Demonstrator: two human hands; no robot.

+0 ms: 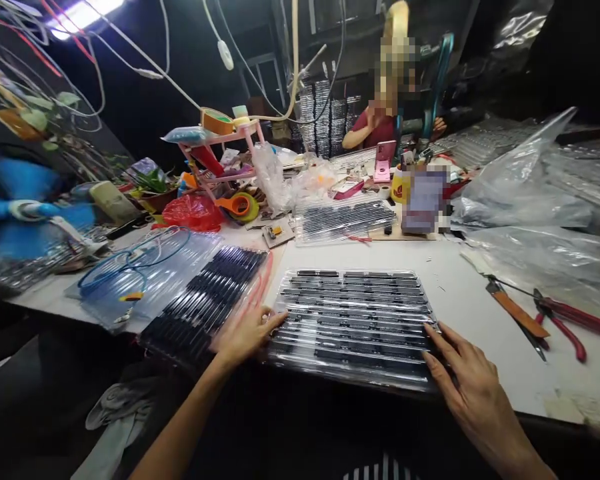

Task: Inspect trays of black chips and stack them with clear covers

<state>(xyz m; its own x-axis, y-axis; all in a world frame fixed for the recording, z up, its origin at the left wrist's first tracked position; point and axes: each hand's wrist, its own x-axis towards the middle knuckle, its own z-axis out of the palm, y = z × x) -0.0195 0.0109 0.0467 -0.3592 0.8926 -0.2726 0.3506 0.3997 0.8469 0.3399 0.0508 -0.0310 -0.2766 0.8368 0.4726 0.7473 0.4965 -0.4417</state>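
Note:
A clear plastic tray point(307, 340) lies at the front edge of the white table, its rows filled with black, toothed strips. My left hand point(247, 333) touches the tray's left edge, thumb and fingers close together around the rim. At the right edge rests my right hand point(463, 373), its fingers spread and touching the tray's side. Left of the tray lies a stack of dark strips point(205, 300) in clear plastic, with thin pink strands beside it.
Pliers point(563, 317) and an orange-handled blade point(520, 313) lie at right, near plastic bags point(530, 193). Behind are another tray point(340, 220), a phone point(423, 200) and a pink rack point(225, 143). A blue fan point(30, 210) stands left. A person point(380, 127) sits opposite.

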